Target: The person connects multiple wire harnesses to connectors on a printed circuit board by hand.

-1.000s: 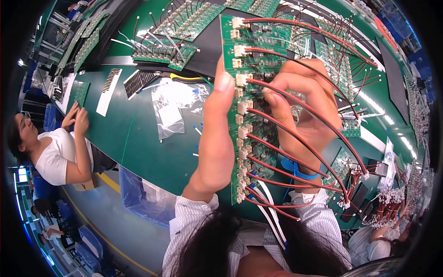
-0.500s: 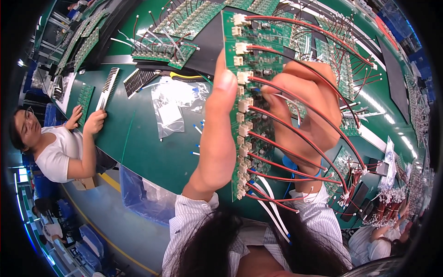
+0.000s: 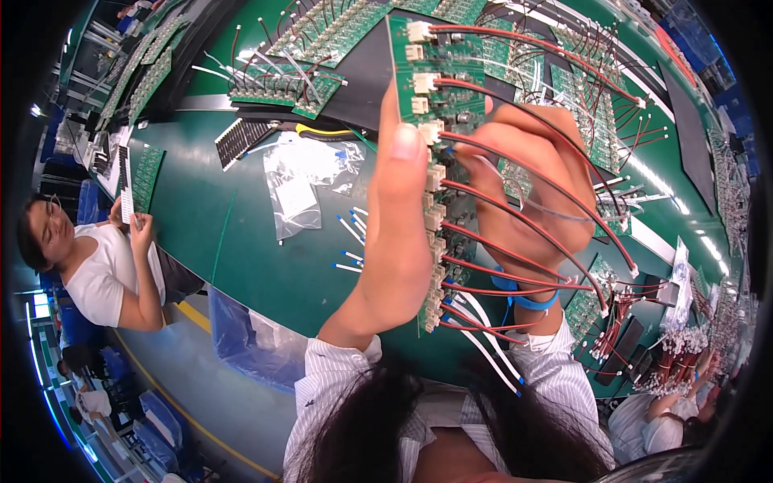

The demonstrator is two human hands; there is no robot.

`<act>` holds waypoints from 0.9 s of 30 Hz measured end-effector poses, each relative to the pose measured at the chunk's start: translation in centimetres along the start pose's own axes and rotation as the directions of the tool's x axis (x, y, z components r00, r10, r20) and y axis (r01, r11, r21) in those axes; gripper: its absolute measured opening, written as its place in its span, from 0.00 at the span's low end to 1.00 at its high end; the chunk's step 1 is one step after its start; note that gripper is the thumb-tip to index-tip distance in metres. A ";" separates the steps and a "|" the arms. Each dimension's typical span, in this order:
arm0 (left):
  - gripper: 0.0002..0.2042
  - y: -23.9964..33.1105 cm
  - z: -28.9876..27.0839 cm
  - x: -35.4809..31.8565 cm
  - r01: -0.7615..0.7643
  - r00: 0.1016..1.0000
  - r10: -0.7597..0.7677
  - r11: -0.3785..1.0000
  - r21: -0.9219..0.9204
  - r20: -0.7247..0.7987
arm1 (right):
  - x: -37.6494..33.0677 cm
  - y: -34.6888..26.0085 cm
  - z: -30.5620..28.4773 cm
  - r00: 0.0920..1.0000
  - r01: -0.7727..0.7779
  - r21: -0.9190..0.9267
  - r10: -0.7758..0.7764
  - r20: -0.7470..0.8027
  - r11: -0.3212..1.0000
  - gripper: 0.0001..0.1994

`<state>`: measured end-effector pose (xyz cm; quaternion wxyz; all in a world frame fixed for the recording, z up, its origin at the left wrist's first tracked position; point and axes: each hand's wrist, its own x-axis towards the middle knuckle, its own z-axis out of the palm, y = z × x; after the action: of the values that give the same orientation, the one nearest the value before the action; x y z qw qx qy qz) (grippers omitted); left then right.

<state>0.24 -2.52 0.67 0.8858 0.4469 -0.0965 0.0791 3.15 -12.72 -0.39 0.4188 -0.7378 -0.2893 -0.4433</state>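
Note:
My left hand (image 3: 398,233) is closed on the edge of a long green circuit board (image 3: 455,64), thumb toward me, holding it upright over the table. White connectors line its near edge, with several red-and-black wires (image 3: 515,211) curving off to the right. Beyond those wires, my right hand (image 3: 543,189) is in a pinch against the board's component side. A blue cable end (image 3: 449,148) shows at its fingertips; the rest of that cable is mostly hidden. White flat cables (image 3: 487,338) with blue ends hang from the board's lower part.
On the green table lie a clear plastic bag (image 3: 294,193), loose blue-tipped cables (image 3: 350,229) and yellow-handled pliers (image 3: 322,133). Wired boards (image 3: 282,87) stand farther back. Bundled red-and-black wires (image 3: 676,362) are at the right. A co-worker (image 3: 113,266) holds a comb-like strip at the left.
The board has turned slightly, its lower end shifting right and up with my left hand. My right hand stays pinched beside it. The co-worker has drawn the comb-like strip away to the left.

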 end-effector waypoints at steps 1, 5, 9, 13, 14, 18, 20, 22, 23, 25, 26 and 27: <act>0.16 0.2 0.0 -0.1 -0.004 1.000 0.004 1.000 0.006 -0.003 | 0.1 -0.1 0.1 1.000 -0.005 0.011 0.005 -0.023 1.000 0.10; 0.16 0.9 -0.1 -0.3 0.036 0.999 -0.036 0.999 0.029 -0.019 | 0.4 -0.3 -0.2 1.000 -0.013 0.075 0.013 0.006 0.997 0.10; 0.16 0.6 -0.3 -0.1 0.136 0.990 -0.137 0.989 -0.054 -0.024 | 0.4 -0.1 -0.7 0.992 -0.112 0.173 0.102 0.069 0.979 0.09; 0.16 0.8 -0.9 -0.1 0.201 0.978 -0.206 0.974 -0.109 -0.041 | 0.6 -0.3 -0.4 0.984 -0.160 0.162 0.146 0.098 0.974 0.08; 0.16 0.8 -0.9 0.0 0.212 0.976 -0.216 0.967 -0.144 -0.013 | 0.6 -0.2 -0.5 0.980 -0.182 0.168 0.164 0.111 0.969 0.08; 0.16 1.4 -0.3 0.0 0.182 0.983 -0.182 0.976 -0.121 0.011 | 0.8 0.0 -0.5 0.982 -0.168 0.193 0.146 0.122 0.967 0.09; 0.18 1.4 -0.6 0.1 0.201 0.980 -0.201 0.970 -0.135 0.016 | 0.8 0.0 -0.4 0.977 -0.181 0.184 0.156 0.142 0.966 0.09; 0.20 1.3 -0.7 0.1 0.220 0.975 -0.219 0.964 -0.149 0.023 | 0.7 0.4 -0.4 0.978 -0.174 0.188 0.147 0.149 0.966 0.09; 0.20 1.1 -0.9 0.2 0.225 0.974 -0.222 0.964 -0.140 0.036 | 0.6 0.5 -0.4 0.979 -0.167 0.193 0.138 0.153 0.967 0.09; 0.21 0.8 -1.0 0.4 0.229 0.973 -0.224 0.965 -0.131 0.050 | 0.5 0.5 -0.4 0.973 -0.194 0.176 0.167 0.158 0.965 0.09; 0.21 0.8 -1.0 0.4 0.238 0.971 -0.232 0.962 -0.138 0.052 | 0.6 0.5 -0.5 0.968 -0.221 0.160 0.195 0.160 0.962 0.08; 0.21 0.7 -0.9 0.5 0.246 0.969 -0.241 0.958 -0.145 0.056 | 0.6 0.5 -0.6 0.968 -0.220 0.159 0.195 0.160 0.962 0.08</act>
<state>0.65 -1.32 0.78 0.9182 0.3883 -0.0631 -0.0464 3.52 -13.47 0.18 0.5046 -0.7541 -0.2773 -0.3159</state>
